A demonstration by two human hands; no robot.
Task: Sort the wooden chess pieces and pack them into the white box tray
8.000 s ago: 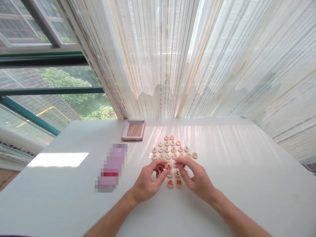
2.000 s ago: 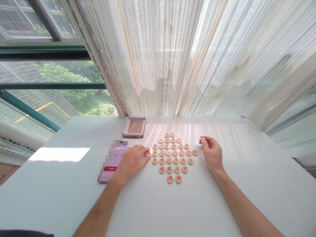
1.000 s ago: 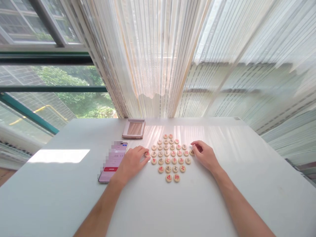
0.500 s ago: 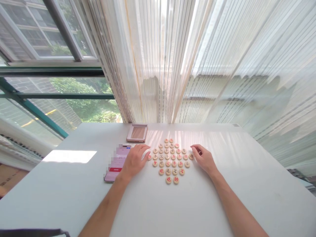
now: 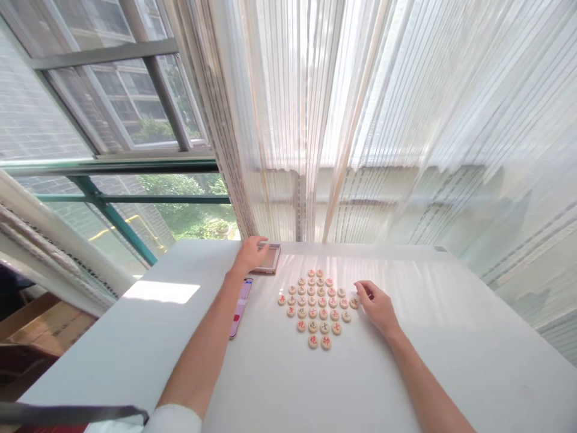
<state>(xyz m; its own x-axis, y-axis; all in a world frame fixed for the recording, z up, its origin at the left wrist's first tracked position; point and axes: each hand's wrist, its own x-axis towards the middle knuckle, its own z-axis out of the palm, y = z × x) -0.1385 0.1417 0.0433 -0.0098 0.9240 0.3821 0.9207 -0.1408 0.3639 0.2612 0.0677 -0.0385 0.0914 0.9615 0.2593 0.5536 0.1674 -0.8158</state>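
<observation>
1 wide sheer white striped fabric curtain [image 5: 406, 114] is hanging behind 1 big smooth white desk [image 5: 315, 385]. L of it, 1 grey-and-green metal-framed window [image 5: 146, 99] is showing, w/ 1 bunched cream fabric curtain [image 5: 33, 240] hanging at far L. 1 brown cardboard box [image 5: 40, 322] is sitting lower L, off the desk.

2 bare hands are sitting well apart. L hand [image 5: 250, 255] is covering the L part of 1 shallow rectangular brown tray [image 5: 270, 263] w/ pale rim, its thumb & fingers spreading apart; can't tell if it's touching. R hand [image 5: 375, 304] is lying loosely curled; can't tell if its fingertips are meeting.

1 slim rectangular smartphone w/ pinkish-purple screen [image 5: 243, 304] is lying nearer than tray, L forearm [image 5: 205, 337] partly hiding it.

32 round pale wooden discs [image 5: 322, 302] w/ red or black characters are lying flat mid-desk, R of phone, making 7 rows, far to near: 2, 4, 6, 8, 6, 4, 2. R-end disc [image 5: 354, 304] of the 8-row is lying near R hand. Nearest row is showing 2 red; next, 2 red + 2 black.
</observation>
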